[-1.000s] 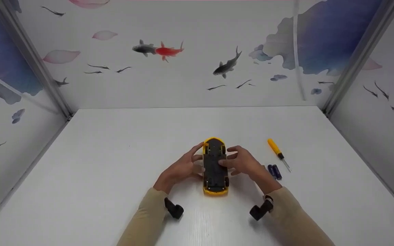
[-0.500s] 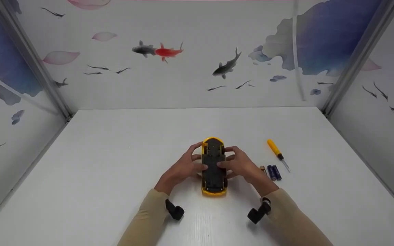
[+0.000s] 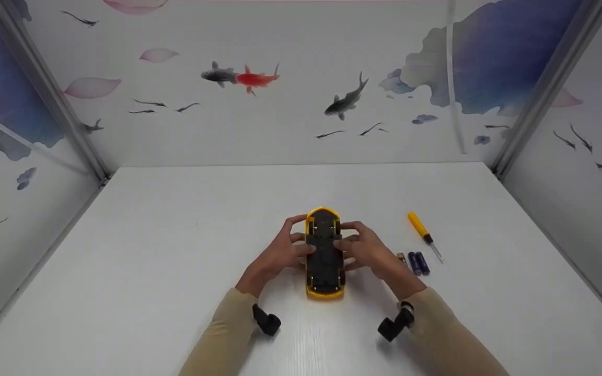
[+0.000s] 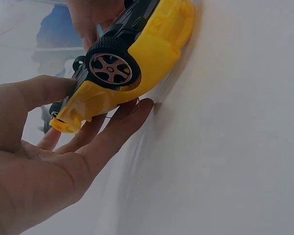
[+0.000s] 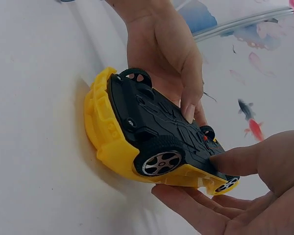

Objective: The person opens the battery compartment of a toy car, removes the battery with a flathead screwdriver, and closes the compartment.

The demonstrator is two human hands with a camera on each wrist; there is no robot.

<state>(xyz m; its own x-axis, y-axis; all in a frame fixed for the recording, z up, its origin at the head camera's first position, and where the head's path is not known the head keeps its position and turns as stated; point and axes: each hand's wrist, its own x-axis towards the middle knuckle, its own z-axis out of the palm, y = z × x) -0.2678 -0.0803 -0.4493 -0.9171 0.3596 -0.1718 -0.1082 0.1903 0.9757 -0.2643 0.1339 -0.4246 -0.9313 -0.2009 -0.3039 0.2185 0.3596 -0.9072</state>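
Note:
A yellow toy car [image 3: 325,261] is held upside down between both hands, its black underside facing up in the head view. My left hand [image 3: 280,251] grips its left side, thumb on the underside and fingers beneath the body. From the other side my right hand [image 3: 368,246] holds it the same way. The left wrist view shows the car's yellow side [image 4: 157,44] and a wheel [image 4: 111,68] close up. In the right wrist view both thumbs press on the black base [image 5: 161,117], and the fingers support the yellow body from below.
On the white table [image 3: 175,250], right of the hands, lies a screwdriver [image 3: 421,228] with a yellow handle. Two dark blue batteries [image 3: 418,263] sit near it, with a tan-coloured piece [image 3: 402,258] partly behind the right wrist. Printed walls [image 3: 290,130] enclose the table.
The left thumb has come onto the car's underside. The right hand has closed in on the car's right side, and the car has shifted slightly left and away.

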